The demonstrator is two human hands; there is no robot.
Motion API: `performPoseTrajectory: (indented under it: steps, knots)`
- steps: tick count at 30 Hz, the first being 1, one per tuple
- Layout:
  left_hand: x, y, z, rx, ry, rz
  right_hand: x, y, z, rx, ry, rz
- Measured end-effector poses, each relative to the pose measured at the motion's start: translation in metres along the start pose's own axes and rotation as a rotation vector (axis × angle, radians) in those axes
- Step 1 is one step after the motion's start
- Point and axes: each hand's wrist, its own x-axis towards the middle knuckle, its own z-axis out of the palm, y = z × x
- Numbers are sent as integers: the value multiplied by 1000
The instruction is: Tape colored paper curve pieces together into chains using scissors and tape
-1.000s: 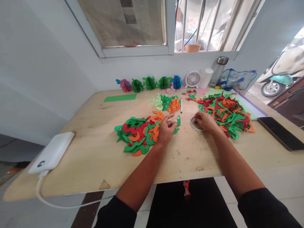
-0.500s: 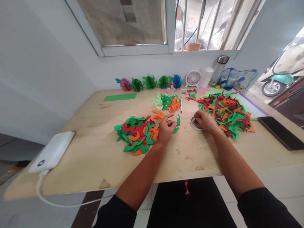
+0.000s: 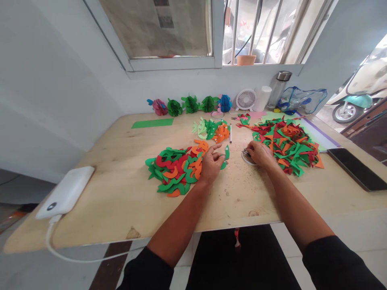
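Observation:
In the middle of the table my left hand (image 3: 211, 162) pinches a green paper cut-out (image 3: 227, 153) between thumb and fingers. A small white square sits on the cut-out. Under that wrist lies a heap of curvy green, red and orange paper shapes (image 3: 171, 171). Farther right, my right hand (image 3: 260, 153) is closed at the far rim of a thin white ring, seemingly a roll of tape (image 3: 247, 161), which lies flat on the wood. Something small and dark shows at these fingertips, too small to make out.
Paper scraps (image 3: 290, 145) are piled right of my right hand, near a phone (image 3: 358, 169). Smaller cut-outs (image 3: 211, 129) and a pen (image 3: 230, 133) lie ahead. Paper figures (image 3: 191, 104), a fan (image 3: 246, 99) and a bottle (image 3: 278, 89) line the wall. A power bank (image 3: 65, 192) sits left.
Almost nothing differs. My right hand and the ring have shifted very slightly; my left hand keeps its pinch on the green cut-out.

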Motion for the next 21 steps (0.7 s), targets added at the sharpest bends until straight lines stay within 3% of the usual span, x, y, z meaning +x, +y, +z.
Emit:
performPoseTrajectory:
  steps: [13, 21]
  knots:
    - [-1, 2, 0, -28, 9, 12, -4, -5, -6, -54, -63, 42]
    - [0, -1, 0, -64, 7, 7, -5, -2, -3, 36, 3, 62]
